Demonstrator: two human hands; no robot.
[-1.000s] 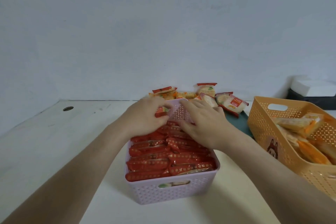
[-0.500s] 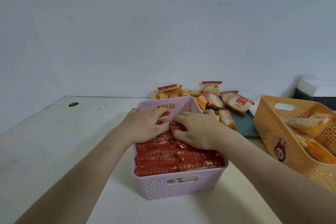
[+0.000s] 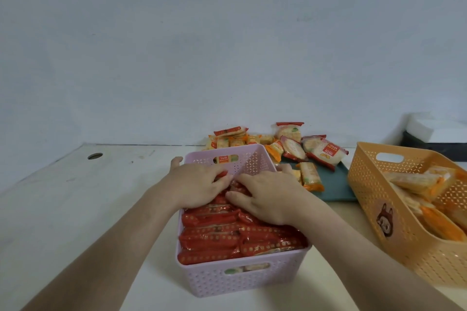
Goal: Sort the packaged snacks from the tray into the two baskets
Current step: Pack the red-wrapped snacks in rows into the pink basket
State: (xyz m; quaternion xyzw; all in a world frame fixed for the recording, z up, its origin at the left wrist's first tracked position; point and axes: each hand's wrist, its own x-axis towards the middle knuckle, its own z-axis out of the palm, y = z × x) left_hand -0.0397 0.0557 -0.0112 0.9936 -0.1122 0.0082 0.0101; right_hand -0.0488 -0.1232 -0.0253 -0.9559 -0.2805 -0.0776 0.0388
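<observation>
Each grip, left hand (image 3: 199, 184) and right hand (image 3: 270, 199), curls onto probably light, crush-prone red packets (image 3: 227, 237) in the lilac basket (image 3: 240, 283); unsorted snacks (image 3: 290, 146) on the tray (image 3: 336, 184) at one o'clock look best pinched by sealed ends.

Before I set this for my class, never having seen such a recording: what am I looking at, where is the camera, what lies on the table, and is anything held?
No machine here: a person's two bare hands, filmed by one head-worn camera looking forward and down. On the white table stand a purple basket packed with red packets, an orange basket holding orange-edged packets, and a teal tray with unsorted snacks. The left hand and right hand pinch red packets inside the purple basket.
</observation>
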